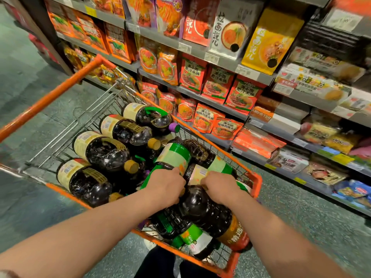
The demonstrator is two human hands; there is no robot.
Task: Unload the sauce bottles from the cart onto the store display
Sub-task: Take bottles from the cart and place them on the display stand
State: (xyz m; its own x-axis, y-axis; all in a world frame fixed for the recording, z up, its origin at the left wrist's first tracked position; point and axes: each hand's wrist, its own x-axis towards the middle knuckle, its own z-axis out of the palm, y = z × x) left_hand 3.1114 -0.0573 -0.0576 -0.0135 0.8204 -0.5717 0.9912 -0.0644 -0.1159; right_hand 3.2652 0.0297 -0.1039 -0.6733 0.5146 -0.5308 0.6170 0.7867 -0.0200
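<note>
While both hands (pixel 166 184) grip bottles (pixel 196 205), cart (pixel 258 182) stands full.

I see both hands down in the orange wire cart (pixel 258 178) of dark sauce bottles (pixel 104 151). My left hand (pixel 166 186) grips a green-labelled bottle (pixel 174 155); my right hand (pixel 219 187) grasps a bottle's neck (pixel 197 192). Packet-filled shelves (pixel 200 57) stand beyond.

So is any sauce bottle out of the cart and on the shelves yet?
No: the shelves show only packets, and both the left hand and right hand are down on bottles inside the cart.
</note>
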